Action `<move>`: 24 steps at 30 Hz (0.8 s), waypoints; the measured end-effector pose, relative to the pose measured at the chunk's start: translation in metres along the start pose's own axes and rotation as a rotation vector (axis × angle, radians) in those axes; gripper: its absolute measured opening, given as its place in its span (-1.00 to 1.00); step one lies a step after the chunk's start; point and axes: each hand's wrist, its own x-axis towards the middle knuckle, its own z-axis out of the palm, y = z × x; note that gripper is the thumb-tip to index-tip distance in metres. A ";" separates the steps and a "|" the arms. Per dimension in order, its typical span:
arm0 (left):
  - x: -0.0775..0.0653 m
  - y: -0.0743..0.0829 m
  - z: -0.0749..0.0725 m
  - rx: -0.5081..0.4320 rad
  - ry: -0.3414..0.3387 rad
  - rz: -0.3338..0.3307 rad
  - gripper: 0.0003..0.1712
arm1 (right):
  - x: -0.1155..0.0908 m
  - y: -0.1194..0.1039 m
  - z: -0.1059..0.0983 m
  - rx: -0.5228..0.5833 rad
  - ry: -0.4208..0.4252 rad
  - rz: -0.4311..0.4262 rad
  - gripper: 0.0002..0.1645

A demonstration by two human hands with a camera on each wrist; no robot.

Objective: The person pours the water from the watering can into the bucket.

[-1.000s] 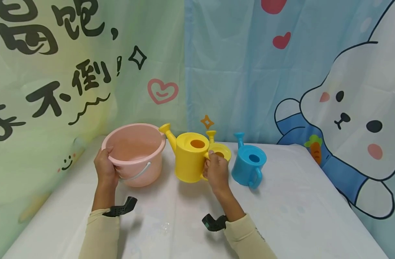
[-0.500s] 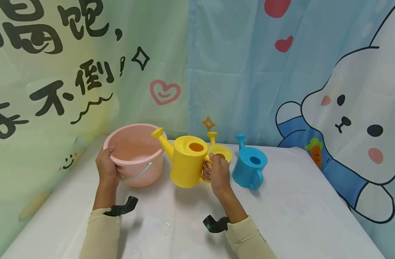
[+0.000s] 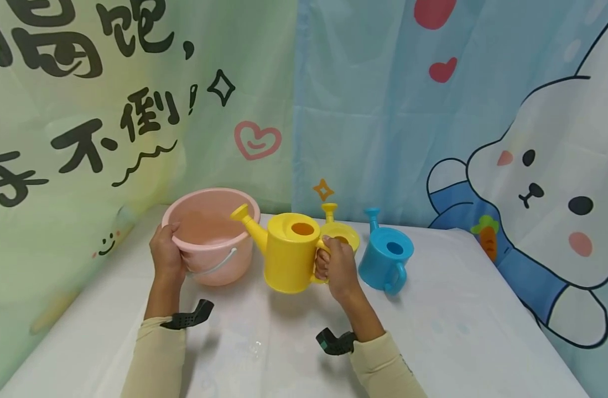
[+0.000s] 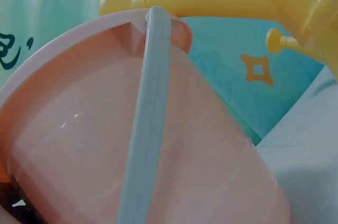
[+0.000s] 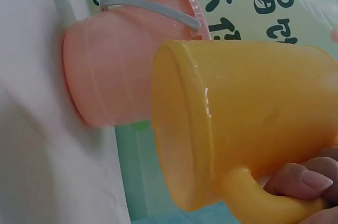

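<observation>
Yellow cylindrical watering can (image 3: 289, 257) in right grip (image 3: 341, 266); tapered bucket (image 3: 215, 237), left grip (image 3: 165, 251).

In the head view, the rear yellow plastic watering can (image 3: 346, 229) is partly hidden behind the front yellow cylindrical plastic watering can (image 3: 290, 260) and the right grip (image 3: 341, 268). The round pink plastic bucket (image 3: 221, 262) hides most fingers of the left grip (image 3: 166, 254). The left wrist view crops the bucket at left and bottom; the right wrist view crops the front can at right.
</observation>
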 end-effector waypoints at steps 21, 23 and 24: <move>0.002 -0.003 0.002 -0.006 -0.006 0.031 -0.53 | 0.003 -0.009 0.001 -0.063 0.087 0.069 -0.42; 0.002 -0.002 0.001 -0.009 -0.002 0.031 -0.53 | 0.004 -0.010 0.002 -0.075 0.085 0.067 -0.41; 0.002 -0.002 0.001 -0.005 0.000 0.031 -0.53 | 0.004 -0.010 0.003 -0.080 0.084 0.066 -0.40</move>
